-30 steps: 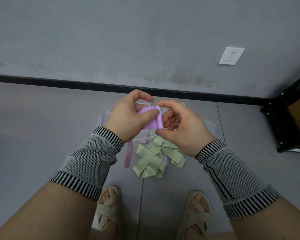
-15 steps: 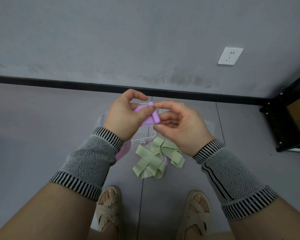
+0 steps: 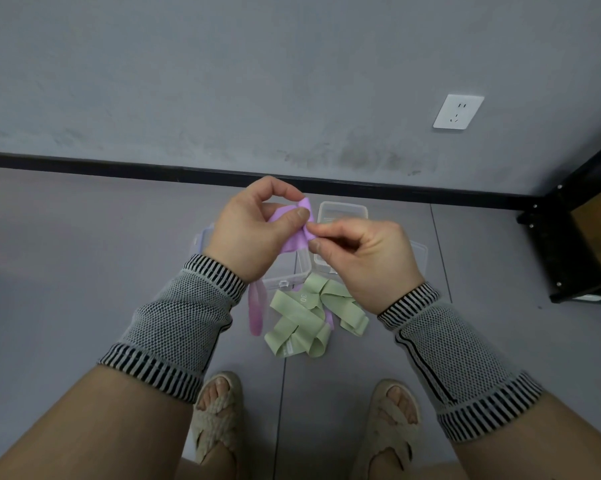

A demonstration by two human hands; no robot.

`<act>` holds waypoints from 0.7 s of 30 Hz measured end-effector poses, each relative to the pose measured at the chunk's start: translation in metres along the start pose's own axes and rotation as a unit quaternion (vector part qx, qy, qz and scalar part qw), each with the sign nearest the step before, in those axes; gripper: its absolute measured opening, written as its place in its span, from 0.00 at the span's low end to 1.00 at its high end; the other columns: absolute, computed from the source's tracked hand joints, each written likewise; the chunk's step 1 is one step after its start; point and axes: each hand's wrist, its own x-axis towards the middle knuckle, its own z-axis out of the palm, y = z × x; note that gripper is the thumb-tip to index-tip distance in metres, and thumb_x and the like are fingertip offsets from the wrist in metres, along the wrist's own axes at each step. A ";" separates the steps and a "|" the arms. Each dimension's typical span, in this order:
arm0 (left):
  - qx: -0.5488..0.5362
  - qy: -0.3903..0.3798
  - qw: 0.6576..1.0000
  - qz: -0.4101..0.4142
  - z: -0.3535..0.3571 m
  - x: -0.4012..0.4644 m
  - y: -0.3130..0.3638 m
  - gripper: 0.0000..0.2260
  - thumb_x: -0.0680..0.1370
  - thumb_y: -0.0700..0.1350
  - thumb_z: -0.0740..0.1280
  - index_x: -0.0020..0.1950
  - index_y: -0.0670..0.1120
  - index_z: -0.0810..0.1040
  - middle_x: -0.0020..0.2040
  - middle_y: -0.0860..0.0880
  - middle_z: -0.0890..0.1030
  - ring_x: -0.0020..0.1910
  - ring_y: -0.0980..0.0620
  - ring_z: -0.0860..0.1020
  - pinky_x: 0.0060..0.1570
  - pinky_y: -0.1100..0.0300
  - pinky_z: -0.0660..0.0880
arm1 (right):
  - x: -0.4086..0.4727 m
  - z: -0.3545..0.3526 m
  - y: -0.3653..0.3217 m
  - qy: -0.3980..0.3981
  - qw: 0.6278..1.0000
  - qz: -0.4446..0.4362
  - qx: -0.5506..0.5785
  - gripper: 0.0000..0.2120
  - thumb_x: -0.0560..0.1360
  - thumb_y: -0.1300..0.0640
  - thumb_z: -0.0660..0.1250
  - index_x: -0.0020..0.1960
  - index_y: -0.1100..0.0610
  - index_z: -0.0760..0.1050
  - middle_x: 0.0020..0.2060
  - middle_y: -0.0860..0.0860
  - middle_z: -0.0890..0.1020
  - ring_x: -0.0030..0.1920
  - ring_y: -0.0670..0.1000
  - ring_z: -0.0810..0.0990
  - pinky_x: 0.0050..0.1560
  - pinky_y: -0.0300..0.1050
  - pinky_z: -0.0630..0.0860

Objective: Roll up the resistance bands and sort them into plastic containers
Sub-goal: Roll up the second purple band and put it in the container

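Scene: A purple resistance band is held at chest height between two hands, above a grey tiled floor, in the head view.
Left hand: The left hand is seen with thumb and forefinger curled round the upper part of the purple band, pinching it; the band's free length is trailed down behind the palm.
Right hand: The right hand is seen with its fingertips closed on the band's right edge, the other fingers curled in.
Bands below: A tangle of pale green bands is left unrolled on the floor, with a pink band just beside it on the left.
Containers: Clear plastic containers are set on the floor directly beneath the hands, partly hidden; their contents cannot be made out.
Handling: The band is judged light, thin and limp, with a rubbery face likely to grip itself yet spring open if released. A tight start to the roll is best secured by a pinch at the short end, with the coil kept pressed between thumb and finger.
Progress: Rolling is judged to be at an early stage; the green and pink bands are not yet rolled.
Surroundings: A wall socket and a black shelf frame are visible at right; sandalled feet are seen below.
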 end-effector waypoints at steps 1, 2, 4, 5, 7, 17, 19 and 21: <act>0.008 0.003 1.000 0.004 0.000 0.001 0.000 0.05 0.74 0.39 0.70 0.46 0.48 0.77 0.38 0.46 0.85 0.36 0.53 0.83 0.37 0.62 0.79 | 0.000 0.000 -0.001 -0.006 1.000 0.007 0.006 0.11 0.71 0.65 0.72 0.48 0.50 0.82 0.40 0.42 0.83 0.42 0.43 0.84 0.47 0.36 0.79; 0.021 0.007 1.000 0.009 0.000 0.001 -0.001 0.04 0.74 0.40 0.70 0.46 0.48 0.77 0.38 0.46 0.85 0.36 0.51 0.83 0.38 0.60 0.79 | 0.001 -0.001 -0.002 -0.017 0.999 0.023 0.022 0.14 0.71 0.67 0.72 0.47 0.48 0.81 0.40 0.42 0.83 0.42 0.42 0.83 0.47 0.35 0.79; 0.045 0.012 0.999 0.015 -0.002 0.002 -0.002 0.04 0.74 0.41 0.70 0.46 0.48 0.77 0.39 0.45 0.85 0.38 0.46 0.83 0.40 0.55 0.80 | 0.004 -0.004 -0.004 -0.045 0.995 0.063 0.065 0.17 0.71 0.68 0.71 0.48 0.45 0.77 0.38 0.46 0.84 0.41 0.43 0.83 0.46 0.35 0.78; 0.053 0.014 0.998 0.017 -0.003 0.002 -0.002 0.04 0.74 0.42 0.70 0.47 0.48 0.77 0.39 0.45 0.85 0.40 0.44 0.82 0.41 0.53 0.79 | 0.006 -0.005 -0.005 -0.058 0.991 0.080 0.085 0.17 0.72 0.67 0.70 0.50 0.45 0.76 0.37 0.47 0.85 0.41 0.45 0.83 0.46 0.36 0.79; 0.059 0.012 0.998 0.019 -0.004 0.002 -0.004 0.04 0.74 0.41 0.70 0.47 0.47 0.76 0.40 0.44 0.84 0.41 0.42 0.82 0.42 0.52 0.78 | 0.007 -0.007 -0.005 -0.063 0.986 0.103 0.112 0.14 0.74 0.64 0.68 0.53 0.48 0.74 0.36 0.49 0.85 0.39 0.47 0.83 0.44 0.38 0.79; 0.126 -0.001 0.991 0.035 0.004 0.003 -0.008 0.07 0.74 0.46 0.70 0.47 0.52 0.73 0.39 0.51 0.84 0.39 0.51 0.82 0.43 0.52 0.78 | 0.011 -0.002 0.003 -0.040 0.985 0.139 0.098 0.11 0.74 0.63 0.69 0.50 0.49 0.75 0.32 0.49 0.81 0.35 0.45 0.80 0.42 0.40 0.78; 0.144 0.008 0.989 0.028 0.005 0.003 -0.007 0.08 0.73 0.48 0.71 0.47 0.54 0.72 0.39 0.54 0.84 0.36 0.58 0.80 0.36 0.59 0.75 | 0.011 -0.001 0.003 -0.037 0.987 0.136 0.081 0.12 0.74 0.63 0.68 0.49 0.46 0.75 0.34 0.51 0.81 0.37 0.47 0.80 0.45 0.44 0.79; 0.159 0.015 0.987 0.024 0.004 0.003 -0.007 0.07 0.74 0.49 0.70 0.48 0.54 0.73 0.38 0.55 0.83 0.30 0.64 0.76 0.28 0.64 0.69 | 0.011 0.000 0.003 -0.033 0.988 0.134 0.066 0.13 0.76 0.63 0.67 0.46 0.44 0.76 0.36 0.52 0.81 0.38 0.48 0.79 0.47 0.46 0.79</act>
